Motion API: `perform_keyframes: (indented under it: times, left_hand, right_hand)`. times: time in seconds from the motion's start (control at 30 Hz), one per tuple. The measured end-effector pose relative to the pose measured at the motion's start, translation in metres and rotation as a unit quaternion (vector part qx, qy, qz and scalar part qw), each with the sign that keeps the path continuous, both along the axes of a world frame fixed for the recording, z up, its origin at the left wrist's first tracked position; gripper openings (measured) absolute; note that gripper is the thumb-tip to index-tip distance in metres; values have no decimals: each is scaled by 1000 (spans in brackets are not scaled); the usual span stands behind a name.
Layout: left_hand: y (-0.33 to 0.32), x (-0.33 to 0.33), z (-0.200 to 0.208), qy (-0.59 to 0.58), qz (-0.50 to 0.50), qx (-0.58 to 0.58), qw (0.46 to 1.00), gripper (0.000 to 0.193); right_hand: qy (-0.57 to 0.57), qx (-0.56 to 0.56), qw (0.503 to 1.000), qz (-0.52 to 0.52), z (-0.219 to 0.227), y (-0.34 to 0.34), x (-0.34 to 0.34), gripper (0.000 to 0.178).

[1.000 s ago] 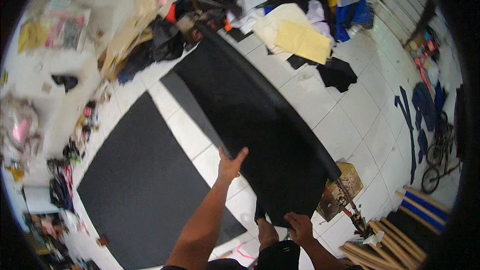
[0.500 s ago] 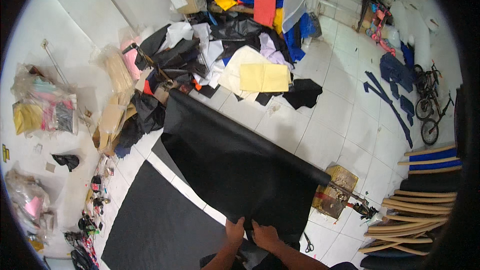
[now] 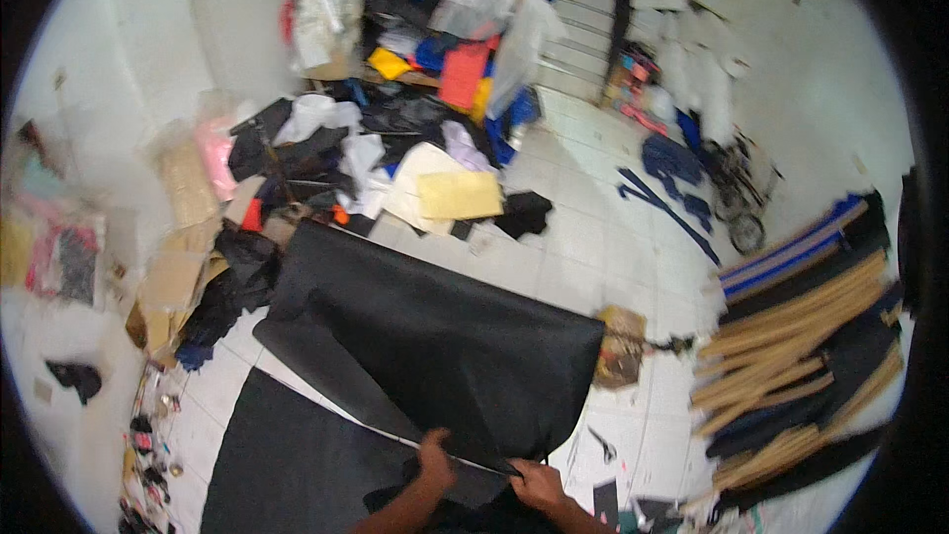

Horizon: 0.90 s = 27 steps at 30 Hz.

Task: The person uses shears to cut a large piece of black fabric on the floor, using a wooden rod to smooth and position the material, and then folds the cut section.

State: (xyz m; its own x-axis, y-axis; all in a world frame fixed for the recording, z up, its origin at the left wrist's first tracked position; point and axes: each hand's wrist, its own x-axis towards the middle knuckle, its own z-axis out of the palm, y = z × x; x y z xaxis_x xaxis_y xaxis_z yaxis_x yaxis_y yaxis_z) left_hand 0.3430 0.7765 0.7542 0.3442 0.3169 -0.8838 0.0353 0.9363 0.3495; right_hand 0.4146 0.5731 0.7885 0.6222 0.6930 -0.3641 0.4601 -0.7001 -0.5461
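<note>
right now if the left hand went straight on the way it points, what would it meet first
Most likely the black sheet, which lies just ahead of the left hand; depth is unclear, so the fingertips may already touch it.

white tile floor here, got a flat dark sheet spread front left, scissors off right, navy strips further back, fabric scraps heaped behind

Your hands, two: left hand, right hand. Before you: one black sheet, one charcoal sheet, one yellow sheet, one pair of scissors; tan tubes, several, overlap blocking count.
</note>
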Motion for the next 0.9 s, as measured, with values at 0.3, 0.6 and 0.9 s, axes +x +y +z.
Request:
perform_keyframes:
  times: [0.3, 0.6, 0.9]
  left_hand:
    - [177, -232, -125, 221, -49, 226, 948, 74]
    - [122, -403, -114, 64, -121, 196, 971, 18]
    - [-2, -642, -58, 162, -95, 187, 964, 22]
  right_hand:
    - [-144, -11, 986, 86, 69, -63, -162, 20]
    - [-86, -65, 993, 47, -21, -197, -353, 30]
    - [94, -168, 981, -10, -72, -289, -604, 47]
